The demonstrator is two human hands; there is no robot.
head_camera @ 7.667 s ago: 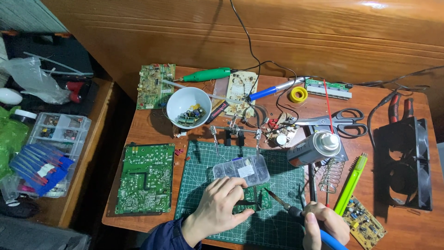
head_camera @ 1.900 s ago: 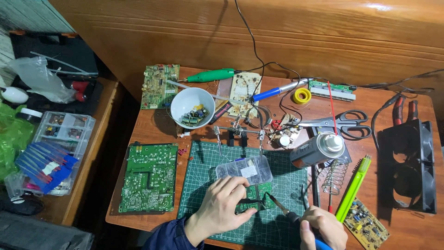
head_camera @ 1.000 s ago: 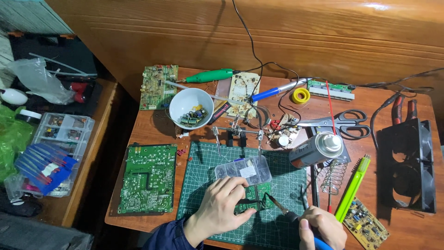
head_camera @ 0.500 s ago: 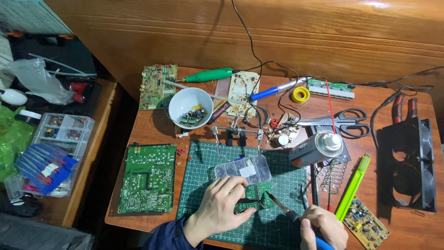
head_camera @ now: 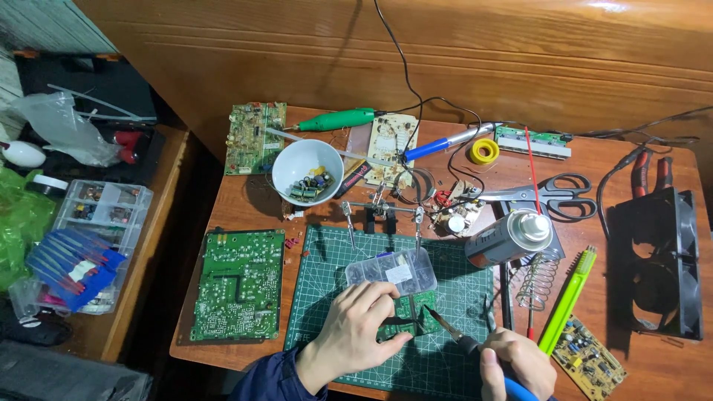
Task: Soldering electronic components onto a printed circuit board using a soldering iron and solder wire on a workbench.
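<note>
A white bowl (head_camera: pixel 307 171) of small components stands near the rear of the bench (head_camera: pixel 594 156). A large green circuit board (head_camera: pixel 238 284) lies at the left edge. Black-handled scissors (head_camera: pixel 546 195) lie behind a tilted spray can (head_camera: pixel 509 238). A black fan (head_camera: pixel 657 263) occupies the right end.

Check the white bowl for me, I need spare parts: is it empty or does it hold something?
Not empty. The white bowl holds a small heap of loose electronic components on its bottom; most of its inside is bare.
</note>
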